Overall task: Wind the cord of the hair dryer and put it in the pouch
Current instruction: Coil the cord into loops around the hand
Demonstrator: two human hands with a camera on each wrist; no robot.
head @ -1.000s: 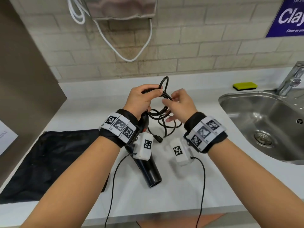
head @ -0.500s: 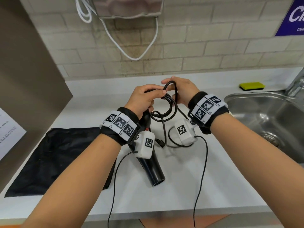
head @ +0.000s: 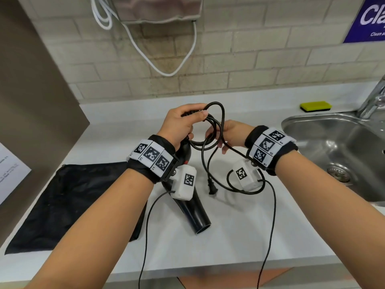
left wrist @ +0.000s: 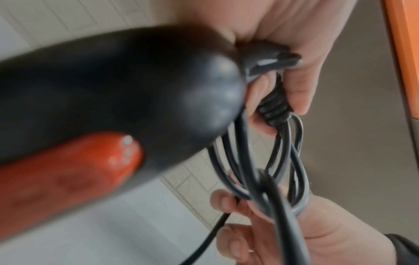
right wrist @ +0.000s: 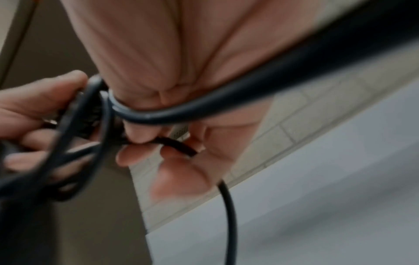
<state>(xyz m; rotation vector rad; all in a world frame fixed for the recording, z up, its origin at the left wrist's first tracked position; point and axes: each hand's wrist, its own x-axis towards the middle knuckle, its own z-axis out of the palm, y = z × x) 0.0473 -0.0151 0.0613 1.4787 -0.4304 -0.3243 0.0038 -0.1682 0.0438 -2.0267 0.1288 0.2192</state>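
Observation:
The black hair dryer point(head: 192, 209) hangs nozzle-down toward the counter, and its red switch point(left wrist: 68, 170) shows in the left wrist view. My left hand point(head: 199, 116) grips the handle's end together with several loops of the black cord point(head: 216, 122). My right hand point(head: 217, 139), just right of the loops, pinches a strand of the cord point(right wrist: 176, 141) between thumb and fingers. The cord's free end sags to the counter and ends in the plug point(head: 212, 188). The black pouch point(head: 62, 201) lies flat on the counter at the left.
A steel sink point(head: 308, 124) with a faucet point(head: 375, 97) takes up the right side, and a yellow sponge point(head: 315, 106) lies behind it. A brown panel point(head: 31, 101) stands at the left. White cables point(head: 166, 71) hang on the brick wall. Thin sensor wires point(head: 268, 226) trail from my wrists.
My right hand has come down from the top of the coil to its right side, leaving a new loop standing above my left hand's fingers. The left hand keeps its grip.

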